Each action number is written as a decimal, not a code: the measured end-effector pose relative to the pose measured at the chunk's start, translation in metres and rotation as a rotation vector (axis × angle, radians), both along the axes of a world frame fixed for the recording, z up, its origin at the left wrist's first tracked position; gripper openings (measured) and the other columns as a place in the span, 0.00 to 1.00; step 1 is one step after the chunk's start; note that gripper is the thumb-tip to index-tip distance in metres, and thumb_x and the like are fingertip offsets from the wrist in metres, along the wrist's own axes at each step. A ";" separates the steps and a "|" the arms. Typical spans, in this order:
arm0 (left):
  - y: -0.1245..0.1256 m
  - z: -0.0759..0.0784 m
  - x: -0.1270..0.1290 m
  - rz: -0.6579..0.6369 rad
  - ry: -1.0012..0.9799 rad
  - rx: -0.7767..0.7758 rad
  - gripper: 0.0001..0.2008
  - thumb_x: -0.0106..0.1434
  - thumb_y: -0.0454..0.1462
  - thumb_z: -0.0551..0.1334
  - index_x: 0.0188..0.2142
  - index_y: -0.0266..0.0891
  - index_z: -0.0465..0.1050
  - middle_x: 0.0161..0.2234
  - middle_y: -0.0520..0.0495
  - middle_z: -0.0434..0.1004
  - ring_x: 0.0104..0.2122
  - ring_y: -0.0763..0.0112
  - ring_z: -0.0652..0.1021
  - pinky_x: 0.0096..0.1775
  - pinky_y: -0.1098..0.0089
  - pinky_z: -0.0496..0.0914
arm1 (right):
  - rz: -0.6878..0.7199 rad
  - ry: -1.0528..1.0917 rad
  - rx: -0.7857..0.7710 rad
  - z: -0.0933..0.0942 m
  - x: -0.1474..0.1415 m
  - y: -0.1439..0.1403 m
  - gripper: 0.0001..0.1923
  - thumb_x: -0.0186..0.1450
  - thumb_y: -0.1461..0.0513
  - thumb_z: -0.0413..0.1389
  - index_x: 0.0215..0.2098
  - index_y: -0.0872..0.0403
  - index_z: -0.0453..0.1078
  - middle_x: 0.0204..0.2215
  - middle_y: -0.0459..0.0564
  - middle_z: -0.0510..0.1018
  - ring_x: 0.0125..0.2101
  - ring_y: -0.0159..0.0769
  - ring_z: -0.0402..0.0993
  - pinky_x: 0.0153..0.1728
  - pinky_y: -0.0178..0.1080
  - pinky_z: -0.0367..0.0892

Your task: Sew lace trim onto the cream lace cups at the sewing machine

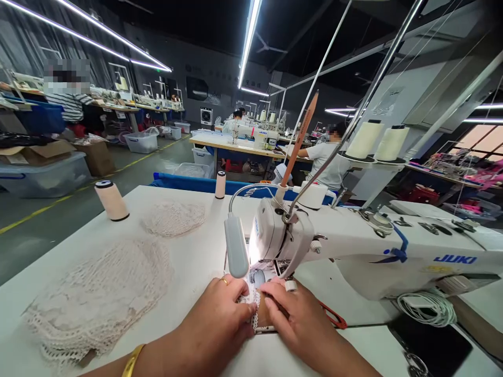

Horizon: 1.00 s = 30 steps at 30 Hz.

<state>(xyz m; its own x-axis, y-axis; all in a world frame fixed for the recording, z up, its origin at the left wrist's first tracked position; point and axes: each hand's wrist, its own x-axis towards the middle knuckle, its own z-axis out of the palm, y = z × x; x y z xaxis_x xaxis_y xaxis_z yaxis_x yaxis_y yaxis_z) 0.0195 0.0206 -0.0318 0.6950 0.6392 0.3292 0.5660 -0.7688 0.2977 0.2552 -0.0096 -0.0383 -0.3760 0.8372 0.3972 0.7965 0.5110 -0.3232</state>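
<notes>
Left hand: my left hand (pixel 220 322) lies flat, fingers pressing down on the lace trim (pixel 254 309); it pins rather than grips.
Right hand: my right hand (pixel 301 319) is also flat, fingertips holding the lace trim from the other side.
Lace trim: it sits on the bench (pixel 196 251) just before the needle area of the JUKI sewing machine (pixel 353 246), between both hands.
Handling: I judge it light, soft and easily stretched; better to guide it near the edges with flat fingers.
Nearby: lace pieces (pixel 98 298) at the left, a thread cone (pixel 111 199) further back.
</notes>
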 end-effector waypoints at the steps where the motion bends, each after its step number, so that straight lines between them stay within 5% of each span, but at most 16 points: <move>1: -0.001 -0.001 -0.001 -0.004 0.008 -0.006 0.08 0.61 0.27 0.69 0.34 0.42 0.78 0.40 0.46 0.77 0.36 0.62 0.73 0.37 0.64 0.63 | 0.020 -0.004 0.000 -0.001 -0.003 -0.001 0.15 0.75 0.67 0.52 0.52 0.46 0.76 0.39 0.49 0.79 0.33 0.41 0.76 0.34 0.38 0.68; 8: 0.000 0.003 -0.005 0.000 0.049 -0.076 0.10 0.63 0.27 0.67 0.41 0.41 0.78 0.46 0.45 0.80 0.37 0.61 0.76 0.38 0.62 0.67 | 0.101 -0.047 0.008 -0.001 -0.008 0.001 0.15 0.69 0.73 0.51 0.41 0.49 0.74 0.41 0.49 0.80 0.29 0.36 0.70 0.29 0.37 0.61; 13: 0.002 0.003 -0.005 0.003 0.093 -0.068 0.07 0.66 0.27 0.65 0.41 0.39 0.78 0.49 0.43 0.82 0.41 0.59 0.79 0.42 0.60 0.71 | 0.089 -0.083 0.052 -0.003 -0.010 0.002 0.15 0.68 0.74 0.50 0.41 0.49 0.73 0.40 0.49 0.80 0.30 0.37 0.69 0.29 0.37 0.59; 21: 0.011 -0.022 0.003 0.044 0.006 0.033 0.06 0.63 0.29 0.68 0.39 0.39 0.78 0.45 0.45 0.82 0.41 0.57 0.79 0.42 0.58 0.70 | 0.010 -0.162 0.103 -0.010 -0.008 0.004 0.18 0.67 0.75 0.50 0.46 0.51 0.75 0.40 0.51 0.81 0.29 0.38 0.68 0.28 0.38 0.58; 30: 0.012 -0.018 0.004 0.047 -0.016 0.064 0.07 0.63 0.28 0.67 0.37 0.41 0.74 0.46 0.47 0.83 0.42 0.56 0.80 0.42 0.58 0.70 | -0.021 -0.186 0.143 -0.013 -0.010 0.005 0.16 0.69 0.74 0.50 0.42 0.50 0.73 0.38 0.50 0.80 0.25 0.36 0.63 0.27 0.39 0.55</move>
